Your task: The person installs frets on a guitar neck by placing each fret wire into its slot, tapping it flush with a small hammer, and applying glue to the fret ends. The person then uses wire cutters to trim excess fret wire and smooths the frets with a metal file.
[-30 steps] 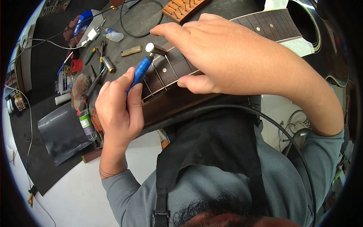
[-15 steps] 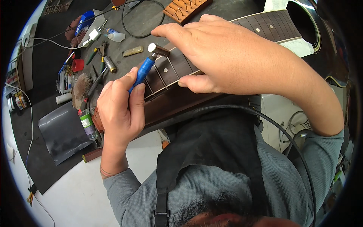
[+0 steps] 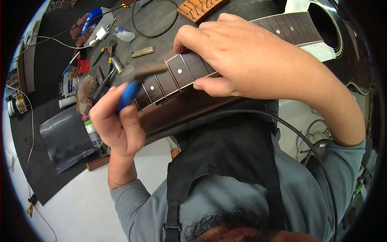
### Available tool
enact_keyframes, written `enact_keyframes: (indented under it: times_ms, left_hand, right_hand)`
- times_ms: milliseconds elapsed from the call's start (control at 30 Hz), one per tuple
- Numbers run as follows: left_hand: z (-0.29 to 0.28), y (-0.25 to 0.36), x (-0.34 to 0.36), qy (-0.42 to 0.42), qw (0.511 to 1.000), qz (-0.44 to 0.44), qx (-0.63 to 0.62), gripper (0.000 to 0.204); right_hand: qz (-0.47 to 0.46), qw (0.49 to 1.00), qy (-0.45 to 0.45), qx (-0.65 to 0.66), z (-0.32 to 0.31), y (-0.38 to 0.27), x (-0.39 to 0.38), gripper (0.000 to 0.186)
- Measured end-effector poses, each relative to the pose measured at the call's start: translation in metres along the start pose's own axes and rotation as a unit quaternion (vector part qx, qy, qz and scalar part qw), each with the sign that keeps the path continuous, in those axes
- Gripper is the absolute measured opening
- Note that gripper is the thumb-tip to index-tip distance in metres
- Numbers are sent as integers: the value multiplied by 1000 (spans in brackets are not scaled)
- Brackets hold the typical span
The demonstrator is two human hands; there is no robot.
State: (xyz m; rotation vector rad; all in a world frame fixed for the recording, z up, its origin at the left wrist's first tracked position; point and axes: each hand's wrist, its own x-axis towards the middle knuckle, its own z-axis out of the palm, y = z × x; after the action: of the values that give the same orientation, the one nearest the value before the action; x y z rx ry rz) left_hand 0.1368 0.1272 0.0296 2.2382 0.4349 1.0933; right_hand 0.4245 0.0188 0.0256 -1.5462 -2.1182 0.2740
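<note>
The left hand's [image 3: 119, 121] fingers clamp a blue-handled hammer [image 3: 130, 94], its head blurred above the fretboard [image 3: 188, 73] near the front of the worktop [image 3: 155, 22]. The right hand [image 3: 238, 56] spans the fretboard, thumb and index finger apart; whether they grip it cannot be told.

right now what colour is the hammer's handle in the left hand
The hammer's handle is blue, seen in the head view, slightly blurred.

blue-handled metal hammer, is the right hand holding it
No, the left hand grips the blue-handled metal hammer.
</note>
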Motion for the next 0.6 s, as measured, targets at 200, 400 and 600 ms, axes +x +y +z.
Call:
enact_keyframes:
  times_ms: [200, 400, 600]
  left_hand:
    - [-1, 8, 24, -213, 953, 65, 208, 31]
    - [2, 11, 24, -212, 950, 41, 225, 26]
    - [-3, 1, 6, -127, 981, -49, 141, 21]
  right_hand:
    - [-2, 1000, -6, 3, 3, 1, 1, 48]
    - [-29, 998, -40, 50, -12, 11, 0, 53]
    - [-75, 951, -274, 120, -84, 27, 21, 56]
